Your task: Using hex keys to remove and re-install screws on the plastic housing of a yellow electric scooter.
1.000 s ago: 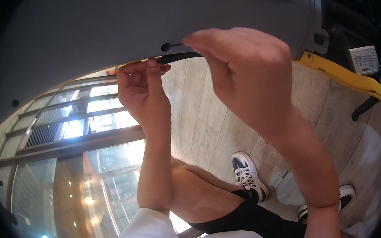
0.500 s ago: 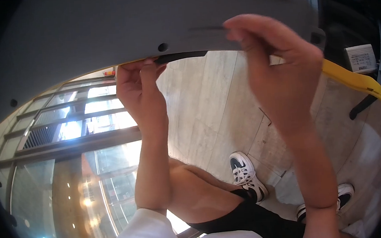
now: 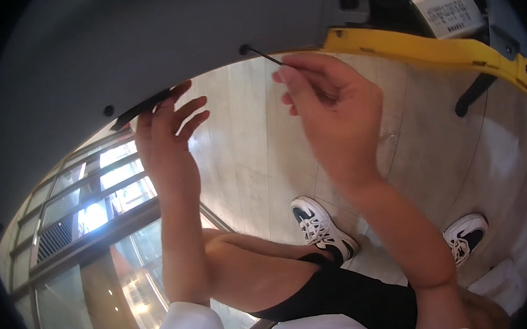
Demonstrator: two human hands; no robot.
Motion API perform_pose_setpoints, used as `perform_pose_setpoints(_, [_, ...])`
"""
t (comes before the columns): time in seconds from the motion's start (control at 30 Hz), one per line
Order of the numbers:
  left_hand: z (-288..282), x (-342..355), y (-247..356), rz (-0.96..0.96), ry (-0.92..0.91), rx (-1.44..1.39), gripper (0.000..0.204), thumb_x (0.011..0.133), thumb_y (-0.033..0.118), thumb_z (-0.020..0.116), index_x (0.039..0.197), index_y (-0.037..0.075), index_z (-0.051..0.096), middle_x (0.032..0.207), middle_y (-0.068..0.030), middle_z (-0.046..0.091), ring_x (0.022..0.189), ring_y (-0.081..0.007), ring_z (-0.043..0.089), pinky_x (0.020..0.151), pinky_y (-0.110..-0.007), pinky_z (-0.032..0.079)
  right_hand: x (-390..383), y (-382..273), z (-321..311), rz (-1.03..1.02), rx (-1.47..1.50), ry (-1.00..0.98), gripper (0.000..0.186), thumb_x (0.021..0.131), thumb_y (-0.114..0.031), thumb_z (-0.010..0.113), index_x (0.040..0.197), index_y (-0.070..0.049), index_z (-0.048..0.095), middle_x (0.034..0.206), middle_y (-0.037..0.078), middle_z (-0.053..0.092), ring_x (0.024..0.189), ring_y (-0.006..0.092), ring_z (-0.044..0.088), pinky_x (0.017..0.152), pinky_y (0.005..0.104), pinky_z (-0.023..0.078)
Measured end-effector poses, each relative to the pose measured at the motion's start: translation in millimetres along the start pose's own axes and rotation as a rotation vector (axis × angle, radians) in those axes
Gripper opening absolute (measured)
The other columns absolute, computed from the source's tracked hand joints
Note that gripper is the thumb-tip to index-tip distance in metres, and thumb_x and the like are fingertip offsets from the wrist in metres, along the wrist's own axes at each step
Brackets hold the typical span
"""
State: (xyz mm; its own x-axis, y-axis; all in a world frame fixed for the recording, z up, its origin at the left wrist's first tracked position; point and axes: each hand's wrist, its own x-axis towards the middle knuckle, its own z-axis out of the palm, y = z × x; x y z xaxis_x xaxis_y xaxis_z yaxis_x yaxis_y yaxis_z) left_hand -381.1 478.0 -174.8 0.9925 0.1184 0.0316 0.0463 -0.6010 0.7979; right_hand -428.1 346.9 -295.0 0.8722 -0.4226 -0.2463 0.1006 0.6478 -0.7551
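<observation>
A large dark grey panel (image 3: 160, 36) spans the upper part of the view. My right hand (image 3: 339, 103) is closed in a pinch on a thin black rod, looking like a hex key (image 3: 265, 56). The rod's far tip meets a round hole near the panel's lower edge. My left hand (image 3: 168, 132) is at a black strip-like part (image 3: 138, 109) along that edge, thumb and forefinger on its right end. Its other fingers are loosely spread. Another round hole (image 3: 109, 110) shows just above the strip. What lies behind the panel is hidden.
A yellow curved rail (image 3: 415, 47) runs from the panel to the right. Behind it sits a silver box with a printed label (image 3: 448, 11). A black leg-like bar (image 3: 474, 94) points down from the rail. Pale plank flooring (image 3: 243, 147) lies below, with my shoes on it.
The view has swung right. My right hand has brought the rod's tip to the panel hole. My left hand has shifted from the black strip's left end to its right end.
</observation>
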Motion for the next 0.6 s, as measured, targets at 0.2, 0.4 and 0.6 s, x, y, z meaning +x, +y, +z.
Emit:
perform_pose_setpoints(0.2, [8.4, 9.6, -2.2, 0.034, 0.001, 0.086, 0.041, 0.101, 0.035, 0.059, 0.121, -0.002, 0.059, 0.117, -0.0171, 0.068, 0.106, -0.0262, 0.068, 0.088, -0.036, 0.055, 16.1, -3.4, -9.1, -0.238, -0.11, 0.041, 0.005, 0.086, -0.002, 0.069, 0.089, 0.001, 0.072, 0.072, 0.012, 0.072, 0.063, 0.0193, 0.072, 0.06, 0.0259, 0.054])
perform_pose_setpoints(0.4, [7.9, 12.6, -12.9, 0.136, 0.039, 0.181, 0.042, 0.101, 0.036, 0.059, 0.113, -0.005, 0.063, 0.108, -0.0184, 0.07, 0.101, -0.0269, 0.07, 0.087, -0.038, 0.056, 24.6, 1.6, -11.4, -0.292, -0.188, -0.025, 0.004, 0.085, -0.004, 0.069, 0.085, -0.001, 0.071, 0.067, 0.013, 0.069, 0.058, 0.0251, 0.069, 0.055, 0.0294, 0.052])
perform_pose_setpoints(0.6, [3.8, 16.7, -19.6, 0.206, 0.012, 0.192, 0.04, 0.102, 0.033, 0.059, 0.108, -0.006, 0.065, 0.101, -0.0184, 0.072, 0.096, -0.0272, 0.071, 0.091, -0.04, 0.056, 21.6, 1.2, -7.4, -0.318, -0.29, -0.034, 0.005, 0.084, -0.005, 0.069, 0.083, 0.0, 0.069, 0.065, 0.013, 0.067, 0.057, 0.0268, 0.068, 0.054, 0.0324, 0.051])
